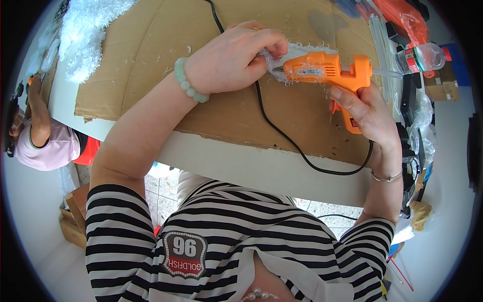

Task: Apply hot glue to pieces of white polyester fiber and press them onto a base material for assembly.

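Note:
My right hand (363, 111) grips an orange hot glue gun (322, 70) by its handle, with a finger at the trigger. Its nozzle points left at a piece of white fluffy fabric (302, 50) lying on the cardboard. A clear glue stick (386, 73) juts from the back of the gun. My left hand (236, 60) is closed, thumb and fingers pinching the left edge of that fabric close to the nozzle. The gun's black cord (292, 146) loops over the cardboard and passes under my left hand.
A brown cardboard sheet (151, 50) covers much of the white table (261, 163). More white fluffy fabric (90, 35) lies at the far left. Clear glue sticks (380, 40), a plastic bottle (427, 56) and a red bag (402, 20) crowd the right side. Another person (45, 136) is at far left.

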Demonstrator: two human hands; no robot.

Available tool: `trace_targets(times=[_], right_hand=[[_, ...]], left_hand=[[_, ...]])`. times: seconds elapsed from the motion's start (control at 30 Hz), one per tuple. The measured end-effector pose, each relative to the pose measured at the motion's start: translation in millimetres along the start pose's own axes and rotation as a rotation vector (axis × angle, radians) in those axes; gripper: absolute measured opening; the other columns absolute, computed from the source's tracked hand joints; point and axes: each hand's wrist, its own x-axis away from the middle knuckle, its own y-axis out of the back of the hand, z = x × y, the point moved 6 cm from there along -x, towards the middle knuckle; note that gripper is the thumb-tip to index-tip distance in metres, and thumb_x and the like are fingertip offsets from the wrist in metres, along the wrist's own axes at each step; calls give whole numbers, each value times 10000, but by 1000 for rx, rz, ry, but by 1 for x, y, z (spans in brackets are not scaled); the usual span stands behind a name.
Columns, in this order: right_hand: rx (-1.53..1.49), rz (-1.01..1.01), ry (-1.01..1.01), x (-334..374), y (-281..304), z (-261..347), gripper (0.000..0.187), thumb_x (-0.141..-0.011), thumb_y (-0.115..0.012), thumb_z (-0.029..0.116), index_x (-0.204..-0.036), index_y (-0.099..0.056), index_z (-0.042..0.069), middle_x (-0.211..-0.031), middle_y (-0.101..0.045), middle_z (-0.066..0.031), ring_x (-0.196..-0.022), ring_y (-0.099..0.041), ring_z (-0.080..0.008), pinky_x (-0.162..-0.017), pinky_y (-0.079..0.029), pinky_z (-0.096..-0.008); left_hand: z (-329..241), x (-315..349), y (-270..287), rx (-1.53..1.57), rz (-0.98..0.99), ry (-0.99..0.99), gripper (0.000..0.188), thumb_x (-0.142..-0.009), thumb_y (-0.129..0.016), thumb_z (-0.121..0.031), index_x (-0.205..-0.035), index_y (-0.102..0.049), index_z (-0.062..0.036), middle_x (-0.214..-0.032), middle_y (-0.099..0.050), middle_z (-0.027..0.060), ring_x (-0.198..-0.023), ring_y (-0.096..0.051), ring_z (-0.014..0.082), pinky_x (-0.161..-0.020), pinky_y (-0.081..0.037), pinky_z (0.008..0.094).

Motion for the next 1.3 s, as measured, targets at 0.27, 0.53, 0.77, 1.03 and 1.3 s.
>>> trace_targets(times=[0.27,0.53,0.77,1.03,1.3], right_hand=[[43,36,-19,7,8,-8,270,-886,-591,227,-1020,-533,0,-827,-560,-31,-721,-544,-121,-667,-435,-244],[-475,-203,178,26,28,-16,293,-870,-571,242,-1017,-549,-11,-853,-577,-62,-747,-587,-171,-676,-460,-301],[-810,-369,223,11,24,-15,295,-912,-521,252,-1046,-552,-10,-880,-580,-58,-814,-617,-176,-774,-532,-376],[-915,-413,311,-29,1,2,268,-946,-445,216,-1050,-527,-17,-917,-597,-105,-851,-594,-178,-868,-516,-429],[-1001,-422,228,-40,-6,-11,280,-941,-469,231,-1007,-538,-32,-908,-581,-97,-846,-592,-189,-830,-536,-387]], left_hand=[[0,1,1,-16,-20,34,270,-671,-527,21,-915,-547,-94,-865,-628,21,-873,-567,239,-833,-445,366],[-6,0,-1,-115,-13,-19,249,-676,-734,-172,-854,-573,-107,-798,-616,33,-825,-563,247,-875,-407,367],[-5,-2,-8,-153,-35,-135,147,-712,-703,-158,-768,-581,-100,-731,-590,32,-816,-565,247,-833,-399,386],[-9,-7,-10,-259,-97,-31,85,-774,-632,-105,-834,-572,-120,-655,-592,20,-684,-573,239,-791,-412,368],[-4,-11,-5,-4,-113,88,148,-798,-644,-266,-828,-609,-124,-678,-629,16,-655,-577,226,-774,-421,352]])
